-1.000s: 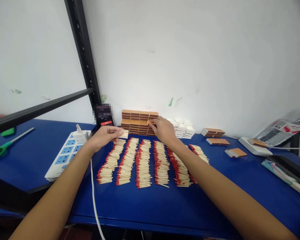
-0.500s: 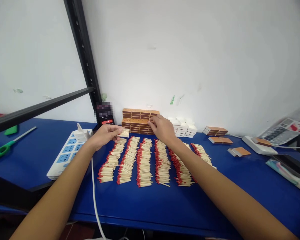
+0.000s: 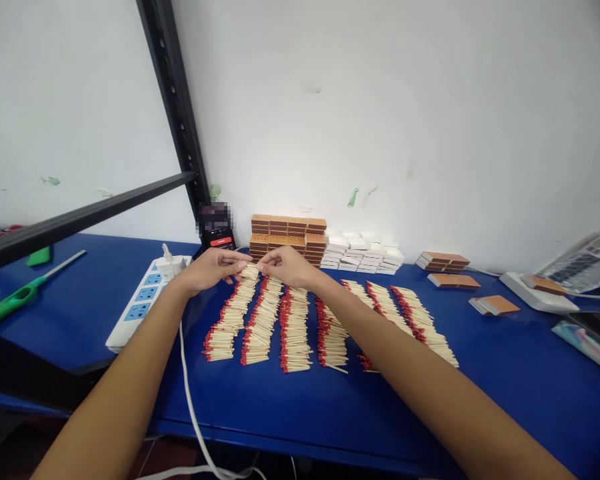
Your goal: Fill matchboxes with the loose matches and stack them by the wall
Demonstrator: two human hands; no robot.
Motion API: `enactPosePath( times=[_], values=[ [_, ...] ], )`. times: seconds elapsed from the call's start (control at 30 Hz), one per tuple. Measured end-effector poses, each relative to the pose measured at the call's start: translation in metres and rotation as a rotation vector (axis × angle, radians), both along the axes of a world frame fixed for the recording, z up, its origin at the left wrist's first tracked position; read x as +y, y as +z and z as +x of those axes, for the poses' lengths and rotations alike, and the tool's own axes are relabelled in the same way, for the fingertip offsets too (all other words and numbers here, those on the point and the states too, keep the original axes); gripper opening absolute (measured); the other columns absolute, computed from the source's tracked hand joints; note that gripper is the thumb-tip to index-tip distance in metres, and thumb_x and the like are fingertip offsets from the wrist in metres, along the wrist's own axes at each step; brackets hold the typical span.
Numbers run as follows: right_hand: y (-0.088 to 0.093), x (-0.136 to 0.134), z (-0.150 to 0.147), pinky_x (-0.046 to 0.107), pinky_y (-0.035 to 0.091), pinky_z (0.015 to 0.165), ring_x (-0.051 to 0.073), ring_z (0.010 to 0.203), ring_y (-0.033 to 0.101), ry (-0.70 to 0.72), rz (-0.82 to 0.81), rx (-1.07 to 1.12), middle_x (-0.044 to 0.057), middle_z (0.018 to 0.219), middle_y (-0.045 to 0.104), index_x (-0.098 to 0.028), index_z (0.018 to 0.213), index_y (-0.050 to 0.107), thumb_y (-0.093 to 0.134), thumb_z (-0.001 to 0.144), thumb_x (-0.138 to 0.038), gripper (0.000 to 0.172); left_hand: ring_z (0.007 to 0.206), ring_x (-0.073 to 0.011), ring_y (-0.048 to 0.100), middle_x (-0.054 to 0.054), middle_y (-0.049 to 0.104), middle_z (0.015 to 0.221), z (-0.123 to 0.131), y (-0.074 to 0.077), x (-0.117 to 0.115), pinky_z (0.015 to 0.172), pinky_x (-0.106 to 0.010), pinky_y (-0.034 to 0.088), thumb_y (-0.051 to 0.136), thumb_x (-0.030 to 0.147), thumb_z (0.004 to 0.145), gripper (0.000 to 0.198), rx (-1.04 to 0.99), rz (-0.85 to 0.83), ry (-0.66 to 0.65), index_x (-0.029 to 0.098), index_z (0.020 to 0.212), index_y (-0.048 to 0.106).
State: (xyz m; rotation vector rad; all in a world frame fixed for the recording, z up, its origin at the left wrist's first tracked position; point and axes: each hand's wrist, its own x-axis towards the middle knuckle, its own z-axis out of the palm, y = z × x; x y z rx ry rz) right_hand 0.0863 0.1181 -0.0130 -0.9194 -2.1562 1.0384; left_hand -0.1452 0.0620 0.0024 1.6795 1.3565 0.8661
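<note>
Table (image 3: 260,413): blue, its near edge running across the bottom of the view.
Cord (image 3: 190,400): white, trailing over that edge, left of centre.
Matches (image 3: 295,343): laid in several long rows, red heads to the left; one stick juts askew at the near end of a middle row.
Right arm (image 3: 405,360): crosses above the rows on the right and hides parts of them.
Lighter (image 3: 15,300): green, long-stemmed, at the far left; any label on it is too small to read.
Power strip (image 3: 143,293): white with blue socket panels, partly behind the left forearm, a plug (image 3: 173,268) in its far end.
Left hand (image 3: 213,272): thumb and fingers pinching a small tray of matches.
Tray (image 3: 251,270): between the two hands, above the far end of the leftmost row, its rim mostly hidden.
Right hand (image 3: 289,268): thumb and fingertips drawn together at the tray's right side — whether they grip anything, I cannot tell.
Loose boxes (image 3: 454,281): brown-topped, on the right; one half open, one resting on a white device (image 3: 540,293).
Bag (image 3: 595,263): clear, red and dark print, blurred.
Phone (image 3: 221,242): dark screen, red bar, tiny illegible text; its upper part is pixelated.
Box stack (image 3: 287,233): orange tops, dark sides — small characters on the tops, unreadable.
White boxes (image 3: 360,253): piled just right of the stack, against the wall (image 3: 380,100).
</note>
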Motion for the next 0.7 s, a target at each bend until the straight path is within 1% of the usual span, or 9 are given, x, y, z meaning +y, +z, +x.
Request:
enactPosePath(
  times=[0.13, 0.23, 0.37, 0.47, 0.53, 0.6, 0.7],
  values=[
    [-0.003, -0.004, -0.002, 0.027, 0.052, 0.071, 0.019, 0.082, 0.072, 0.022, 0.009, -0.003, 0.009, 0.092, 0.083, -0.014, 0.091, 0.083, 0.075, 0.092, -0.027, 0.015, 0.072, -0.016, 0.066, -0.008, 0.08, 0.089, -0.002, 0.003, -0.003, 0.067, -0.028, 0.055, 0.089, 0.054, 0.074, 0.06, 0.024, -0.041, -0.012, 0.018, 0.12, 0.081],
    [-0.005, -0.004, -0.003, 0.026, 0.05, 0.07, 0.017, 0.081, 0.07, 0.015, 0.017, -0.018, 0.008, 0.092, 0.083, -0.014, 0.09, 0.083, 0.074, 0.092, -0.026, 0.015, 0.07, -0.0158, 0.066, -0.009, 0.08, 0.092, -0.004, 0.003, -0.003, 0.065, -0.028, 0.054, 0.089, 0.051, 0.074, 0.059, 0.045, -0.053, -0.022, 0.019, 0.122, 0.08],
    [-0.008, -0.004, -0.005, 0.025, 0.048, 0.067, 0.016, 0.078, 0.068, -0.011, 0.061, -0.032, 0.007, 0.09, 0.082, -0.014, 0.091, 0.084, 0.075, 0.091, -0.028, 0.017, 0.075, -0.018, 0.067, -0.01, 0.079, 0.096, -0.006, -0.002, 0.0, 0.066, -0.029, 0.053, 0.087, 0.053, 0.075, 0.061, 0.108, -0.026, -0.055, 0.018, 0.125, 0.078],
    [-0.011, -0.005, -0.007, 0.025, 0.045, 0.064, 0.015, 0.074, 0.066, -0.028, 0.067, -0.04, 0.007, 0.087, 0.081, -0.014, 0.09, 0.083, 0.075, 0.092, -0.029, 0.018, 0.08, -0.0197, 0.067, -0.009, 0.078, 0.096, -0.008, -0.004, 0.001, 0.069, -0.03, 0.051, 0.089, 0.052, 0.072, 0.061, 0.141, -0.004, -0.048, 0.018, 0.121, 0.079],
    [-0.012, -0.006, -0.009, 0.024, 0.045, 0.063, 0.014, 0.073, 0.066, -0.028, 0.067, -0.043, 0.006, 0.085, 0.08, -0.014, 0.09, 0.083, 0.075, 0.092, -0.028, 0.017, 0.08, -0.019, 0.065, -0.008, 0.077, 0.094, -0.008, -0.004, 0.0, 0.069, -0.029, 0.049, 0.091, 0.051, 0.068, 0.061, 0.167, 0.011, -0.037, 0.018, 0.119, 0.08],
    [-0.013, -0.009, -0.01, 0.024, 0.045, 0.063, 0.014, 0.073, 0.067, -0.029, 0.065, -0.045, 0.006, 0.085, 0.08, -0.014, 0.089, 0.083, 0.075, 0.091, -0.026, 0.015, 0.076, -0.0174, 0.062, -0.006, 0.075, 0.095, -0.009, -0.002, -0.002, 0.069, -0.029, 0.048, 0.092, 0.051, 0.067, 0.066, 0.207, 0.014, -0.037, 0.018, 0.123, 0.079],
    [-0.013, -0.012, -0.01, 0.024, 0.046, 0.063, 0.014, 0.073, 0.068, -0.035, 0.076, -0.046, 0.006, 0.086, 0.081, -0.015, 0.089, 0.082, 0.075, 0.092, -0.028, 0.015, 0.072, -0.0158, 0.059, -0.006, 0.074, 0.099, -0.011, 0.001, -0.005, 0.067, -0.029, 0.046, 0.091, 0.055, 0.067, 0.079, 0.317, 0.005, -0.046, 0.019, 0.135, 0.073]
  ],
)
